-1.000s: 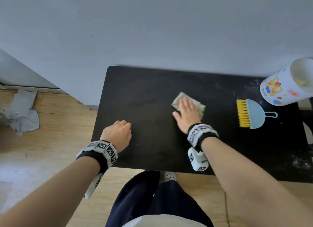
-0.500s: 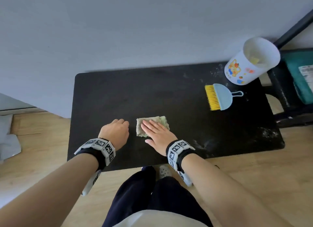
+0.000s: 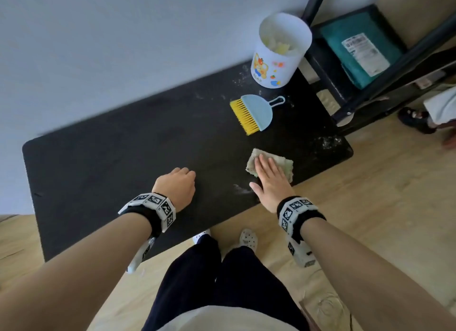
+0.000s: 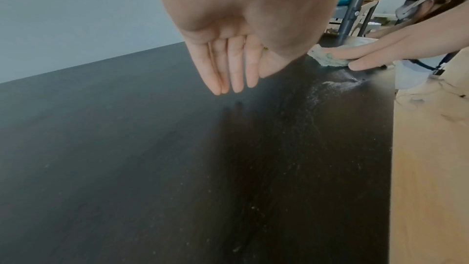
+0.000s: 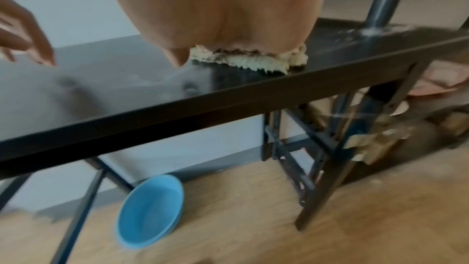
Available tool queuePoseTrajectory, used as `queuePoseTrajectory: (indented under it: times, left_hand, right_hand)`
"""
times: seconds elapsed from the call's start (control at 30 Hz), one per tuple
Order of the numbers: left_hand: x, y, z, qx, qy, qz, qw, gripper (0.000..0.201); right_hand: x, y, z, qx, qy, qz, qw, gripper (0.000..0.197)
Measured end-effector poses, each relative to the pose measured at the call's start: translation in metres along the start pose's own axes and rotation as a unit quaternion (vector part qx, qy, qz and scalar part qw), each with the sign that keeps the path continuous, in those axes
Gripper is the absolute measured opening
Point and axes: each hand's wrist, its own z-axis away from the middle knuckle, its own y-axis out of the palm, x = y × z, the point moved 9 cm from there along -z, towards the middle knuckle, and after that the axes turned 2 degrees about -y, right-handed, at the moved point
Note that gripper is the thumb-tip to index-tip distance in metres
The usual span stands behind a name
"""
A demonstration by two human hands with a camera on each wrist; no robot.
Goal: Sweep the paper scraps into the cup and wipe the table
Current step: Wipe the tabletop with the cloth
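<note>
On the black table (image 3: 123,163), my right hand (image 3: 267,172) lies flat with straight fingers on a pale green cloth (image 3: 286,165) near the front right edge. The right wrist view shows the palm pressing the cloth (image 5: 253,61) down just behind the table's edge. My left hand (image 3: 177,182) hovers at mid-table, fingers loose, holding nothing; its fingers (image 4: 233,67) hang just above the surface. At the back right corner stands a white cartoon-print cup (image 3: 276,66) with paper scraps (image 3: 281,44) inside. A blue hand brush with yellow bristles (image 3: 256,112) lies in front of it.
White dust streaks mark the table left of the cloth (image 3: 240,188) and at the right end (image 3: 328,142). A black shelf frame (image 3: 370,71) holding a teal package (image 3: 357,47) stands against the table's right end. A blue bowl (image 5: 149,210) lies on the floor under the table.
My right hand has slid the cloth from the table's middle toward me and then right along the front edge. The left hand has stayed about where it was.
</note>
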Motion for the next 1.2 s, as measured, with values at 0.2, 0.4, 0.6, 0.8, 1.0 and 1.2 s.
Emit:
queuePoseTrajectory:
  times: [0.2,0.4,0.6,0.8,1.0,1.2]
  left_hand:
    - [0.0,-0.007,-0.008,0.0,-0.023,-0.024,0.999,0.023]
    - [-0.028,-0.017,-0.022,-0.011,-0.02,-0.035,0.999,0.023]
    - [-0.079,-0.016,-0.041,-0.011,0.021,-0.026,0.999,0.025]
    - [-0.106,-0.024,-0.057,-0.009,0.027,-0.025,0.999,0.024]
    - [-0.123,-0.037,-0.072,-0.018,0.014,-0.041,0.999,0.023]
    - [-0.156,-0.04,-0.087,-0.015,0.033,-0.043,0.998,0.023]
  right_hand:
    - [0.123,0.046,0.024,0.049,-0.249,0.041,0.966,0.063]
    - [0.075,0.039,0.03,0.035,-0.281,0.049,0.958,0.059]
    - [-0.094,-0.014,0.025,-0.001,-0.061,0.033,0.998,0.061]
    - [-0.103,-0.02,0.028,-0.005,0.002,-0.003,1.0,0.067]
    - [0.009,0.021,0.053,0.036,-0.251,0.019,0.967,0.062]
    - [-0.096,-0.025,0.028,-0.024,-0.11,-0.011,0.994,0.059]
